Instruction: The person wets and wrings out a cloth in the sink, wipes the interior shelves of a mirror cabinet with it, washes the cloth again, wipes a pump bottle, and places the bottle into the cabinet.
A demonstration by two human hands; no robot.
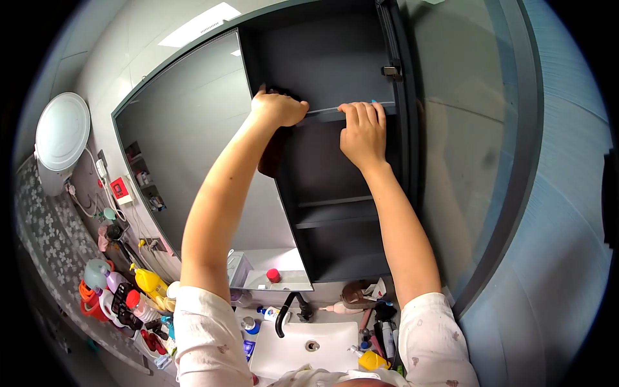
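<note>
My left hand (280,109) is closed round a dark brown cloth (272,155) at the left end of a cabinet shelf. Part of the cloth hangs below the hand, beside the mirror edge, and a darker bit shows above the knuckles. My right hand (364,133) has its fingers hooked over the front edge of the same shelf (325,114), near its right end. Around both hands is the dark grey mirror cabinet (316,45), its shelves bare where I can see them. What lies under my left palm is hidden.
The glass-fronted door (464,148) stands swung out at right. A mirror panel (193,142) covers the left side. Below are a white sink (290,351), black faucet (282,319) and several bottles. Cleaning bottles (149,282) crowd the left, under a water heater (62,132).
</note>
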